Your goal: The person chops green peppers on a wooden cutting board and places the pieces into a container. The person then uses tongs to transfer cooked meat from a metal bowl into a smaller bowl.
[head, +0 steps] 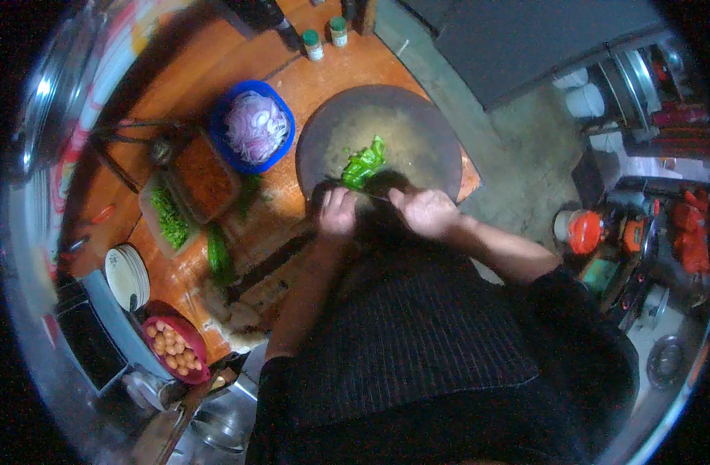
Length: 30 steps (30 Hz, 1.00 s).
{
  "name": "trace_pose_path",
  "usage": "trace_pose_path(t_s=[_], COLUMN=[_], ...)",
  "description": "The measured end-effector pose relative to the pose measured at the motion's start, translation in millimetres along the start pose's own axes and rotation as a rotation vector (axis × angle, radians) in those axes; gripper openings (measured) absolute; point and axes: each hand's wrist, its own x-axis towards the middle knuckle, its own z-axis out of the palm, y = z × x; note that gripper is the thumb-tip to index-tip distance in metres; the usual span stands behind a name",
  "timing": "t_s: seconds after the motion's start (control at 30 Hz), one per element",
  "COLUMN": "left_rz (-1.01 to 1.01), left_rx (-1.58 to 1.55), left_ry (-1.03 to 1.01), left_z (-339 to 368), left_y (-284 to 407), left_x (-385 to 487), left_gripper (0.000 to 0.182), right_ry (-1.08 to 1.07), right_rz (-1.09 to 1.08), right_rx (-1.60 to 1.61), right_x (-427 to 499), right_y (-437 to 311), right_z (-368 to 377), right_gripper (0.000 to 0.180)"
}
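Observation:
A round, dark chopping board (413,133) lies before me, with a small heap of cut green vegetable (363,163), perhaps green pepper, near its middle. At the board's near edge, my right hand (427,212) is closed around what looks like a knife. Only a thin line of its blade (378,197) shows, reaching toward my other hand. My left hand (337,212) is curled just below the green pieces. Shadow and blur hide whether its fingers grip anything.
Left of the board stand a blue bowl (291,122) of sliced red onion, a tub (169,218) of chopped greens, a tub of orange shreds (204,177) and a green vegetable (218,253). Stacked plates (125,276) and a red basket (199,343) of eggs sit nearer. Two green-lidded jars (313,46) stand beyond.

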Motion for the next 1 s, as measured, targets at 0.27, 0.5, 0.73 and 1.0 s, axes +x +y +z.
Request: trace_pose_path(t_s=[0.27,0.5,0.73,1.0], left_rz=[0.210,0.239,0.101,-0.010], left_rx=[0.067,-0.003,-0.062,-0.067], left_ry=[0.009,0.016,0.007,0.014], left_z=[1.5,-6.4,-11.2,14.1], left_y=[-19.6,-28.5,-20.3,-30.1], left_x=[-13.3,-8.2,-8.6,-39.7], left_gripper=[0.029,0.023,0.017,0.023], right_ry=[-0.139,0.122,-0.052,-0.030], right_rz=[0.064,-0.043,-0.020,0.014], right_rx=[0.032,0.013,-0.097,-0.117], right_x=[-4.8,-2.9,6.6,9.1], right_y=[1.8,0.6,-5.2,-10.0], right_z=[-2.0,12.6,4.6,6.6], right_gripper=[0.028,0.018,0.035,0.031])
